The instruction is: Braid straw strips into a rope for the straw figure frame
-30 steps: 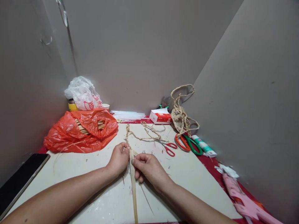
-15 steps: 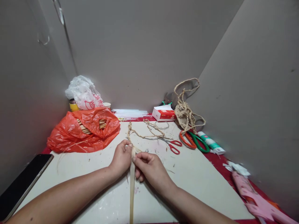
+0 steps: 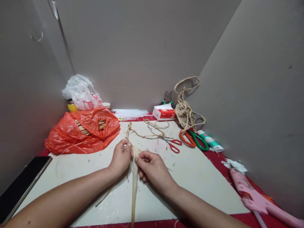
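The pale fibre strip (image 3: 134, 191) now fans wider between the hands than half a second ago, so its join looks loose as yet; the left hand (image 3: 120, 158) pinches the near end of the braided cord (image 3: 129, 129), the right hand (image 3: 153, 167) the strip, whose tail runs nearward

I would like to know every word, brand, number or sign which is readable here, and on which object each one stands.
No text is clear enough to quote.
White plastic bag: red printing with a drawing, too creased and blurred to read.
Red and white box: small print on the red side, too small to read.
Green and white tube: any lettering is too small to read.
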Action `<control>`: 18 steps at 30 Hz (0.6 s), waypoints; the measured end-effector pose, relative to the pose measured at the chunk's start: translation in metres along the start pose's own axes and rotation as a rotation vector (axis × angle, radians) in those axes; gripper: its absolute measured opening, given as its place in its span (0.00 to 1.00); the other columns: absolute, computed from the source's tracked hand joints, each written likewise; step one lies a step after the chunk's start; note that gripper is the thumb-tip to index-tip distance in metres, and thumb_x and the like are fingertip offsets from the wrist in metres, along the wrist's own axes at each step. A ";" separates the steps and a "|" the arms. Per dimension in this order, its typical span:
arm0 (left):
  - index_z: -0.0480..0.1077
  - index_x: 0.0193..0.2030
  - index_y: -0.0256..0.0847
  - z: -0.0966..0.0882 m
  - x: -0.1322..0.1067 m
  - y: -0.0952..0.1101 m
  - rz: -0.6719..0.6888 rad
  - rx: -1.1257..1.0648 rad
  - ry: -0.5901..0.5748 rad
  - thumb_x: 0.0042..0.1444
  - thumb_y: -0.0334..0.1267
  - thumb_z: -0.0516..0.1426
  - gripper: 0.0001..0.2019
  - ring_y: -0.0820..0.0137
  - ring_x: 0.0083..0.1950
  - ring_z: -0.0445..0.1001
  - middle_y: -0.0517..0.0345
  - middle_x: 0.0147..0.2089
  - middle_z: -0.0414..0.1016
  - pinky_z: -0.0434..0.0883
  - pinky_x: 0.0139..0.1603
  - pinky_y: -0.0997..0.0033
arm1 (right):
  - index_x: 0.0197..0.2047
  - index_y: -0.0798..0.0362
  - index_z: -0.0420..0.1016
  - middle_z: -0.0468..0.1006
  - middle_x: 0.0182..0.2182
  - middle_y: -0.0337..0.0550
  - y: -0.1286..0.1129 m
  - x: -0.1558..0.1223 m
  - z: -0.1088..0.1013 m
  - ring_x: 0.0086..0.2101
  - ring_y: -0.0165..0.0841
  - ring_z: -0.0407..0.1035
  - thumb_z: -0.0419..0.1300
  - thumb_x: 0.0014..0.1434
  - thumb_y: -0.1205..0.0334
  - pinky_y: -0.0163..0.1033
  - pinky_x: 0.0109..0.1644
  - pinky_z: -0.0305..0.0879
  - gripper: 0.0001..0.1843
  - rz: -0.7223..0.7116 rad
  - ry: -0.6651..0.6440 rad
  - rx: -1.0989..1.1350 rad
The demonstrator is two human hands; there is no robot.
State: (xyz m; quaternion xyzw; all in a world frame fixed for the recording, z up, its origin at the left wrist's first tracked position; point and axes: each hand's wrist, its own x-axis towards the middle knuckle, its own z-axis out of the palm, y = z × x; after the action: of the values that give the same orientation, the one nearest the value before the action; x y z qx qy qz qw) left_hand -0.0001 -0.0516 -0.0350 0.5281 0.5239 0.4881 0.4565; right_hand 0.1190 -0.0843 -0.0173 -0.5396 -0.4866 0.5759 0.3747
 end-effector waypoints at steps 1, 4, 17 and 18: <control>0.60 0.30 0.41 0.001 -0.001 0.000 0.004 0.012 -0.008 0.55 0.45 0.50 0.11 0.77 0.20 0.58 0.68 0.19 0.59 0.57 0.24 0.79 | 0.24 0.53 0.63 0.63 0.09 0.31 0.001 0.000 0.000 0.10 0.23 0.56 0.57 0.47 0.57 0.28 0.13 0.53 0.09 0.003 -0.007 -0.009; 0.60 0.30 0.40 0.002 -0.002 0.001 0.026 0.066 -0.004 0.56 0.42 0.50 0.09 0.78 0.20 0.55 0.69 0.19 0.56 0.56 0.24 0.79 | 0.24 0.54 0.64 0.63 0.09 0.31 0.003 0.001 0.001 0.11 0.24 0.56 0.57 0.47 0.58 0.28 0.13 0.53 0.08 -0.005 -0.022 -0.043; 0.60 0.30 0.40 0.002 0.000 -0.004 -0.040 0.086 -0.069 0.55 0.43 0.50 0.09 0.77 0.22 0.57 0.67 0.20 0.57 0.55 0.23 0.78 | 0.21 0.53 0.62 0.61 0.10 0.31 0.001 -0.002 0.012 0.12 0.23 0.56 0.54 0.46 0.64 0.28 0.15 0.50 0.05 -0.067 -0.002 -0.042; 0.60 0.30 0.40 0.003 0.000 -0.004 -0.042 0.079 -0.071 0.55 0.43 0.50 0.10 0.77 0.22 0.57 0.67 0.20 0.56 0.55 0.23 0.78 | 0.21 0.54 0.62 0.61 0.10 0.31 0.000 -0.003 0.013 0.12 0.23 0.56 0.54 0.46 0.64 0.28 0.15 0.50 0.05 -0.086 0.000 -0.039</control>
State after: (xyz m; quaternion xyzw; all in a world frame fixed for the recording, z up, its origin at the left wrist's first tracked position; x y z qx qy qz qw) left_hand 0.0021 -0.0513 -0.0391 0.5515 0.5374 0.4382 0.4637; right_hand 0.1072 -0.0896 -0.0175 -0.5253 -0.5204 0.5497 0.3888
